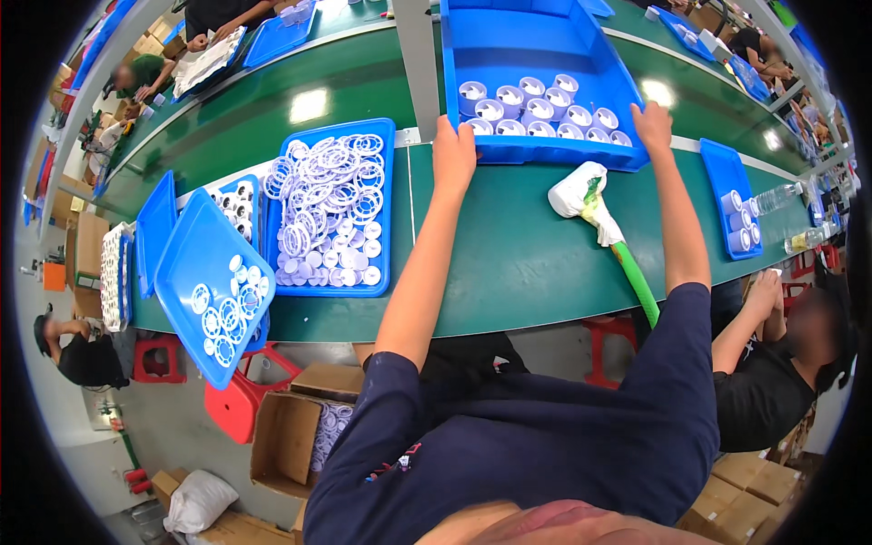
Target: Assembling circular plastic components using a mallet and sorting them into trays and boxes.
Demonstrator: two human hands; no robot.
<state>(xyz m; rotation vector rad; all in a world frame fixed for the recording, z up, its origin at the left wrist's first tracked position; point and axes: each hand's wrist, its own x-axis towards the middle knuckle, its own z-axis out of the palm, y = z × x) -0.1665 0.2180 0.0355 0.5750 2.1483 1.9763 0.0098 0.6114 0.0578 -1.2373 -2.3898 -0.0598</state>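
bin: blu | cups: wht | tbl: grn | tool hndl: brt grn

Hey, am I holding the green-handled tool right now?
No, your left hand and right hand hold the blue bin, while the green-handled tool lies between your forearms.

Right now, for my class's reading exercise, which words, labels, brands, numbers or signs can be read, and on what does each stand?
None can be read.
Dark blue shirt: chest print, too small and blurred.
Stacked cartons, lower right: small markings, too small.
Large blue bin: no lettering shows.
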